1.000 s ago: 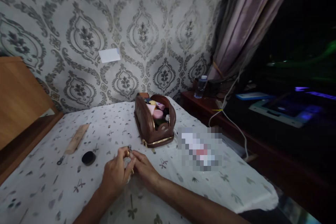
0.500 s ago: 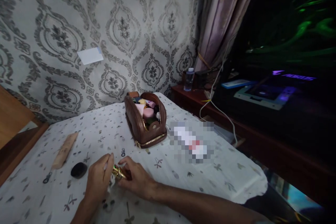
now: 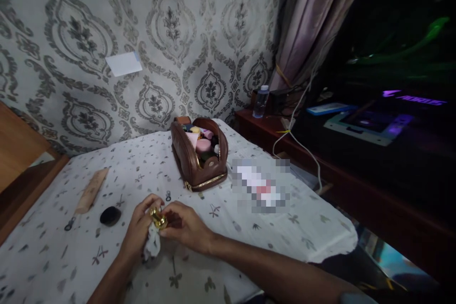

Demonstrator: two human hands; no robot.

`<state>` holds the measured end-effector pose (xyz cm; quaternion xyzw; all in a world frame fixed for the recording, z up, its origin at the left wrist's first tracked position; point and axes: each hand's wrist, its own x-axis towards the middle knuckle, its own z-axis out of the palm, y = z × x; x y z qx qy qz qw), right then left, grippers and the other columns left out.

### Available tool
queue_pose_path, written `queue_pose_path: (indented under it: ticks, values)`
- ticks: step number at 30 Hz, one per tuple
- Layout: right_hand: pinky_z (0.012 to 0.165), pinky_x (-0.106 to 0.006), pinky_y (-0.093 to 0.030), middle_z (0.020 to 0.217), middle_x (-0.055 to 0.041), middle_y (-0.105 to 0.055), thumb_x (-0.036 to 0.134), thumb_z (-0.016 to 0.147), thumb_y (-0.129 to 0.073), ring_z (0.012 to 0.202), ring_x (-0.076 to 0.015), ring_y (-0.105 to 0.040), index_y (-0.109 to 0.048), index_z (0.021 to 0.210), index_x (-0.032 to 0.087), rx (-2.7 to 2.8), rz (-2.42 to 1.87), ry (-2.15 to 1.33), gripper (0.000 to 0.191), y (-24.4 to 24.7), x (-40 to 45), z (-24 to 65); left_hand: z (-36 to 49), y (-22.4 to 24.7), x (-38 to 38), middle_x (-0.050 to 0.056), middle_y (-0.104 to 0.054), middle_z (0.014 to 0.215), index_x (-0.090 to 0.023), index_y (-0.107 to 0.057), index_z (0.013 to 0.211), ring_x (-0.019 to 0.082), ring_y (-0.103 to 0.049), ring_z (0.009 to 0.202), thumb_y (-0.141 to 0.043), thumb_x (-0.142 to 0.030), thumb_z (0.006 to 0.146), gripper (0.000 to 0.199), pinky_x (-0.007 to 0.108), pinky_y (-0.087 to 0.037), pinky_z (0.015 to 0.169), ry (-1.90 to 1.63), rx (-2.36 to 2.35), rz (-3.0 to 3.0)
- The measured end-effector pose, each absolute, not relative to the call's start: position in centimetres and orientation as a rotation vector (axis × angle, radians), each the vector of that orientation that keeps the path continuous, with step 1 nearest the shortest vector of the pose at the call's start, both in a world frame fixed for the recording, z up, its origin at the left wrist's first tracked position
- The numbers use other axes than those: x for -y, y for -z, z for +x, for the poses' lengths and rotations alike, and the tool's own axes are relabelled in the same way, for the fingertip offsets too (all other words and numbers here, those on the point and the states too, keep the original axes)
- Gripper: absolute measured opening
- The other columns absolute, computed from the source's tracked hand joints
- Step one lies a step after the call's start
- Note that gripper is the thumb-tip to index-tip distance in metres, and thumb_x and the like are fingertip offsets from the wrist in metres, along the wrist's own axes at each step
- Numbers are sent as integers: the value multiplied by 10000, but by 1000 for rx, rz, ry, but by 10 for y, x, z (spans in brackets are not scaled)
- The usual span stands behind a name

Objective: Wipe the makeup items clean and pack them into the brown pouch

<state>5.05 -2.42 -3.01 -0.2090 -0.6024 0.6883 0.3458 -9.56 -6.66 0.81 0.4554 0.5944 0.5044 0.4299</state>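
Brown bag: the landmark, a zippered brown bag [image 3: 181,159] gaping at the top, packed with small pink, yellow and dark items.
Surface: white cloth [image 3: 263,242] with a leaf print, spread under the bag and all around it.
Gold piece: a small shiny gold piece [image 3: 158,219], in front of the bag and a little to its left, between the two hands.
Left hand: the left hand [image 3: 141,216] has its fingers bent around the gold piece, holding it.
Right hand: the right hand [image 3: 188,226] has thumb and forefinger narrowly parted at the gold piece; I cannot tell from here whether they grip it or only touch.
White material: crumpled white material [image 3: 153,243] hanging below the gold piece, in front of the bag.
Tube: a flat peach tube [image 3: 91,191] lying left of the bag.
Black lid: a round black lid [image 3: 110,216], left of the bag and nearer me.
Bottle: a clear bottle [image 3: 261,102] upright on the dark red desk [image 3: 245,118], behind the bag to its right.
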Motion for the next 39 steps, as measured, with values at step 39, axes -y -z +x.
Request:
queue_pose_path:
  ticks: [39]
  values:
    - [758,-304,-581,1045,-8,-715,395,729,-821,921,-195,-675,-653,1122,265,1257,-516,-1937,446,27,17,49,-88,-7,74,30,-632,981,-200,-533,1101,163,-594,899,-431,-351,998,209,274,-454,846,-1295,-1609,1725]
